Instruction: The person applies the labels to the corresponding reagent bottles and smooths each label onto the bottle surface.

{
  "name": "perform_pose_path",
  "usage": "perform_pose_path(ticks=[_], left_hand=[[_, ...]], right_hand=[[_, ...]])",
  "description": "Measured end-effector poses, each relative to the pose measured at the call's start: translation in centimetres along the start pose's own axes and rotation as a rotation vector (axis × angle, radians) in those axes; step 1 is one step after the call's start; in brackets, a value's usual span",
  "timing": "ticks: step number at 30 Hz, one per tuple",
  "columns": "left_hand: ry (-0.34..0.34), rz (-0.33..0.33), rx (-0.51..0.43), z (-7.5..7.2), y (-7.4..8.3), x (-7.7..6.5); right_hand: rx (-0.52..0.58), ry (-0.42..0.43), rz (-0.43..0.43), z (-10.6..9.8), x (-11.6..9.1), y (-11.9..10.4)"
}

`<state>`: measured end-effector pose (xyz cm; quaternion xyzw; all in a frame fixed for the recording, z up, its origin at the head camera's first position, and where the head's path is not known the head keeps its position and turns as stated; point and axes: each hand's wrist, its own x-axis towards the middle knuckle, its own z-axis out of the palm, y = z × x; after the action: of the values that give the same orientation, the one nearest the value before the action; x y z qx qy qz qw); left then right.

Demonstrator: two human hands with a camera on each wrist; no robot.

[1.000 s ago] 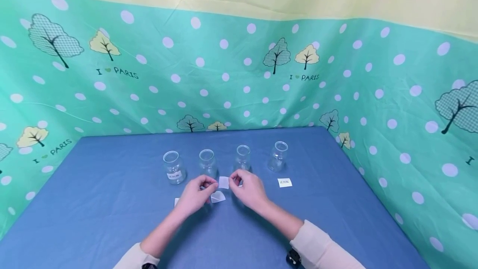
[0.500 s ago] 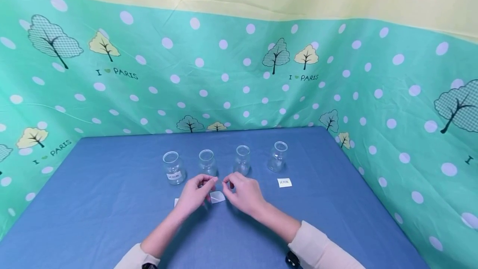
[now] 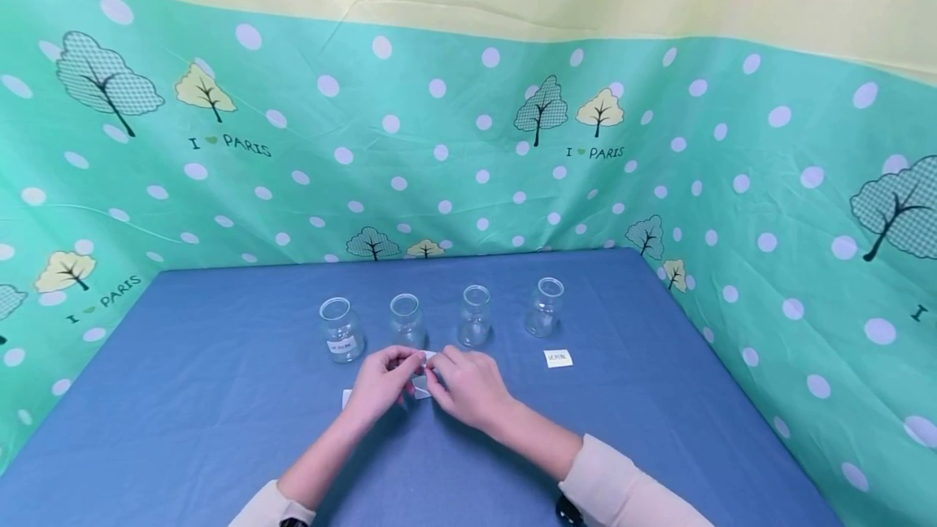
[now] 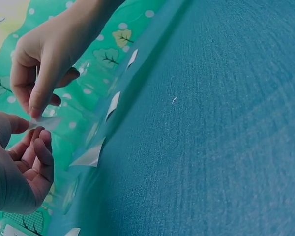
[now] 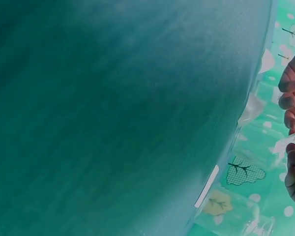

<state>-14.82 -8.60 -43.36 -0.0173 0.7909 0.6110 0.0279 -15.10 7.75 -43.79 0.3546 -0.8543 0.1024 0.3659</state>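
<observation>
A small white paper label point(image 3: 429, 355) is held up between both hands, mostly hidden by the fingers in the head view. My left hand point(image 3: 382, 383) pinches one edge of it between thumb and fingertips. From the other side, my right hand point(image 3: 469, 385) pinches it too, its fingertips close to the left ones; in the left wrist view the label point(image 4: 48, 122) spans between them. Below the hands lies a curled whitish slip point(image 3: 420, 388), partly covered. Just behind stand two clear glass jars, a middle-left one point(image 3: 407, 320) and a middle-right one point(image 3: 475, 315).
On the far left, a glass jar point(image 3: 340, 325) bears a white label with writing. Another jar point(image 3: 545, 309) stands at the right, with a written label point(image 3: 559, 359) lying before it. A white slip point(image 3: 346, 398) shows beside the left wrist. All are on a blue cloth-covered table point(image 3: 183, 413).
My right hand has shifted left, toward the left hand. The label faced the camera between the hands a second ago; now it is tilted and mostly behind the fingers. The jars have stayed put.
</observation>
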Motion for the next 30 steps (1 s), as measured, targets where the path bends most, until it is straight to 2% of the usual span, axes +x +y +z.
perform_pose_path(ticks=[7, 14, 17, 22, 26, 30], left_hand=[[0.010, -0.007, -0.019, -0.1, 0.3, 0.0], [0.033, -0.004, -0.043, -0.5, 0.2, 0.2], [0.042, -0.008, -0.034, -0.7, -0.1, 0.5], [0.032, -0.008, -0.019, -1.2, -0.2, 0.5], [0.022, -0.010, -0.006, -1.5, -0.4, 0.5], [0.009, -0.005, 0.002, -1.6, -0.5, 0.5]], right_hand=[[0.012, -0.005, 0.016, 0.0, 0.1, -0.2], [0.045, -0.059, 0.072, -0.8, 0.3, 0.1], [0.111, -0.120, 0.183, -1.1, 0.4, 0.6], [0.299, -0.263, 0.475, -1.3, 1.1, 1.5], [0.569, -0.341, 0.642, -0.8, 1.7, 2.0], [0.811, -0.396, 0.763, -0.3, 2.1, 2.1]])
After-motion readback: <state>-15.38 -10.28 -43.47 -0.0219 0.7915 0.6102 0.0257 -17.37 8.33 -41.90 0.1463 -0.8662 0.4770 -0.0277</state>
